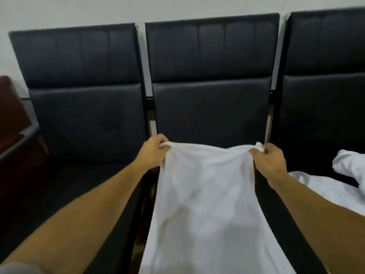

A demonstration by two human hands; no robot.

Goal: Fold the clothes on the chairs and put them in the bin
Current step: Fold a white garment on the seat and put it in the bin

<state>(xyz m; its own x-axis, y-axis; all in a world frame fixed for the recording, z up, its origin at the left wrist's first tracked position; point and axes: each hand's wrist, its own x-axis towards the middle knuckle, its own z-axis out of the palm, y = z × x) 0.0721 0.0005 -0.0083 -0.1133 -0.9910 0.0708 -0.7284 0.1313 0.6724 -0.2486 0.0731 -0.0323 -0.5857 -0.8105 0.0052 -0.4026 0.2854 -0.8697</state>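
Black padded chairs [209, 80] in a row against a plain white wall, three seats in view, w/ a dark red-brown bit of furniture [11, 107] at far left. I'm standing at the middle seat w/ a white garment [199, 194] held up in front of me. My left hand [153, 153] pinches its top left corner, fingers curled round a bunch of cloth; my right hand [269, 160] grips the top right corner the same way. Cloth is stretched between the two and hangs down toward me, bottom edge out of frame, so can't tell what kind of garment it is.

Progress, as I judge it: early. This piece is spread out but has no fold in it yet; looks like I'm about to lay it on the seat or fold it in the air. More white clothes [335, 180] lie crumpled on the right chair, near my right forearm, not folded at all. Left seat has nothing on it that I can see. Bin isn't in view, so can't say if anything's in it. Left to do: fold this one, fold the pile at right, carry all to the bin.
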